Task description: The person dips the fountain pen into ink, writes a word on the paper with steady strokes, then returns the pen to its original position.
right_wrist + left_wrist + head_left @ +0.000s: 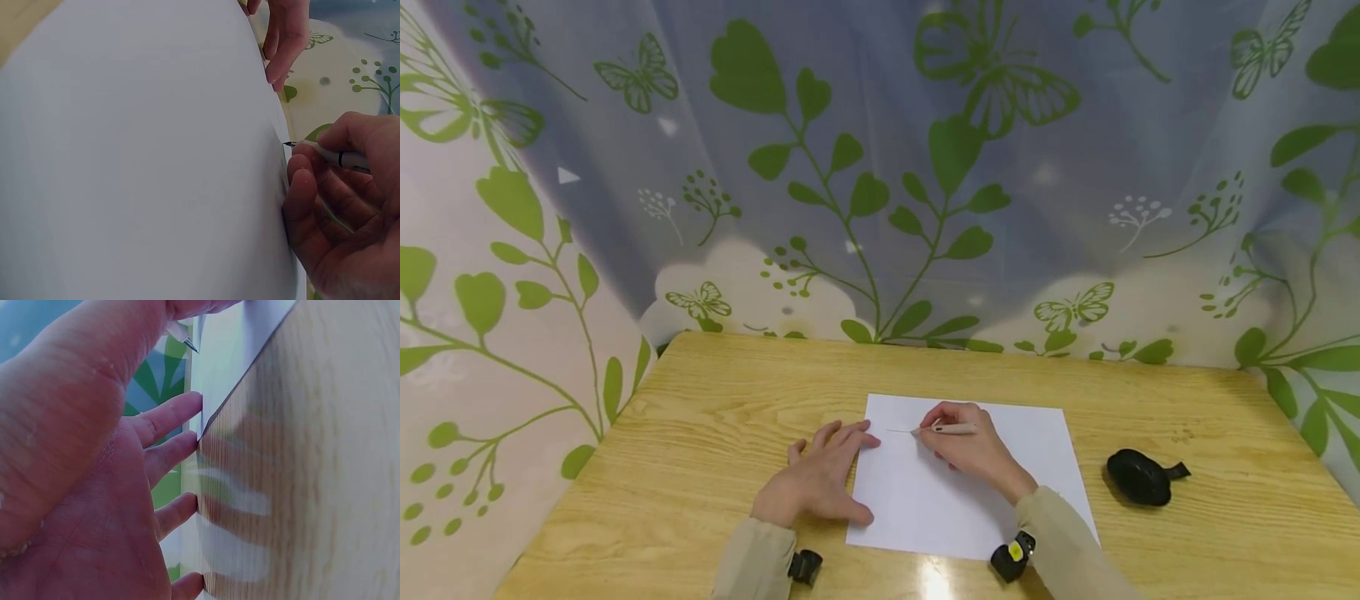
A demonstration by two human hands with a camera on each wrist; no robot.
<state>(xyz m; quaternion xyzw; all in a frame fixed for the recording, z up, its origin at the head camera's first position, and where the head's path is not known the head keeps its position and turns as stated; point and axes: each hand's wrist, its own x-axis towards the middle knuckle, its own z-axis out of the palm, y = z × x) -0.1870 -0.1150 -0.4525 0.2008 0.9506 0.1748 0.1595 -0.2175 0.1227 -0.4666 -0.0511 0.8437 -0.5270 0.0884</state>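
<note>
A white sheet of paper (917, 508) lies on the wooden table, with a short thin line (897, 431) near its upper left. My right hand (973, 442) pinches a light-coloured pen (957, 429), whose tip meets the paper at the line's right end. In the right wrist view the pen (331, 155) sits between thumb and fingers, dark tip at the sheet. My left hand (823, 479) is spread over the sheet's left edge, thumb and some fingertips on the paper. Seen from the left wrist, the left hand's fingers (172, 453) are apart and touch the surface.
To the right of the paper, a small black dish-like object with a short tab (1138, 477) lies on the wooden table (715, 408). A curtain (880, 167) printed with green leaves and butterflies hangs behind the table's far edge and along its sides.
</note>
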